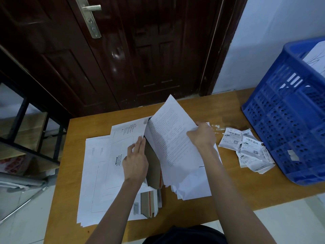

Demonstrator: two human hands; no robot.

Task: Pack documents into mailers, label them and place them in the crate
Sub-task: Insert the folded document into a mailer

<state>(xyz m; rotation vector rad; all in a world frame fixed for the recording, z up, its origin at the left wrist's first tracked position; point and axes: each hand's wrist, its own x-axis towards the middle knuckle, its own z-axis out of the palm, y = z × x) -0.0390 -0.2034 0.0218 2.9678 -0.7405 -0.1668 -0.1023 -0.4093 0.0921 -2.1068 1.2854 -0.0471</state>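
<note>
Head view: mailer [123,147] reads "Please attach" beside left hand [135,162].

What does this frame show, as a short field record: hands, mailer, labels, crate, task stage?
left hand: flat on the white mailer, holding its mouth open
right hand: grips printed document, lower part at the mailer opening
labels: loose pile on table, beside crate
crate: blue, right, already holds white mailers
stage: inserting document; not labelled
</note>
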